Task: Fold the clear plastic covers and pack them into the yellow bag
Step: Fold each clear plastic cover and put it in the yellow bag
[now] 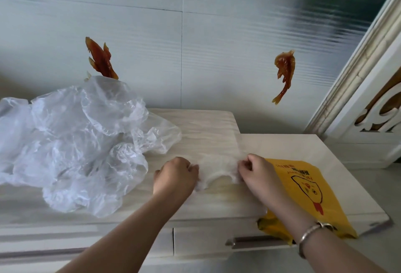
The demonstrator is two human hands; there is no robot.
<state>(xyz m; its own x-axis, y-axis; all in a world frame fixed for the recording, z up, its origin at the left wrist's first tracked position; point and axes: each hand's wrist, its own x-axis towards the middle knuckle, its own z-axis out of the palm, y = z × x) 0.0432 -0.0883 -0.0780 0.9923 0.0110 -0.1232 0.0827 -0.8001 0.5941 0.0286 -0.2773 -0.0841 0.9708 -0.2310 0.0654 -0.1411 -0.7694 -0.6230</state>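
Right now, nearest to me, a silver bracelet (pixel 312 234) sits on the right wrist, and under that forearm lies the yellow bag (pixel 303 188), flat on the white cabinet top (pixel 217 125) with its near end drooping over the edge above a drawer handle (pixel 256 240). I'd guess it is parked there so a folded piece can go straight in without a reach.

A little further in, the two hands work one clear plastic cover (pixel 218 169). The left hand (pixel 175 177) has its fingers curled on the cover's left end, and the right hand (pixel 256 172) pinches the right end, so the film is drawn out between them over the wood. It looks like a stretch to take out the wrinkles before a fold, since thin film bunches up unless held at both ends.

Off to the left, apart from the hands, the heap of crumpled covers (pixel 71 142) waits, seemingly still unfolded, so much of the job looks undone.

Beyond, on the pale wall, are two orange fish decorations (pixel 284 71).
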